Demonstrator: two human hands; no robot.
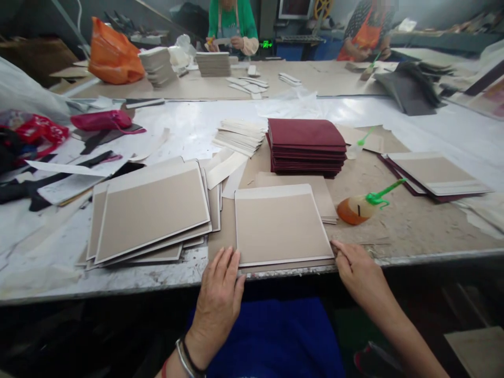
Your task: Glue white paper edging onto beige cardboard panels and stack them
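A tan cardboard panel with a pale border (pixel 281 226) lies at the table's near edge in front of me. My left hand (pixel 219 294) rests flat at its lower left corner, fingers stretched out and touching the edge. My right hand (pixel 354 266) sits at the lower right corner, fingers curled against the panel's edge; whether it grips anything is hidden. To the left lies a fanned stack of similar panels (pixel 151 212). Behind the panel stands a stack of dark red covers (pixel 306 146).
A glue bottle with a green nozzle (pixel 364 205) lies on its side right of the panel. White paper strips (pixel 240 135) are piled mid-table. More panels (pixel 437 174) lie at right. Two people work at the far table beside an orange bag (pixel 113 55).
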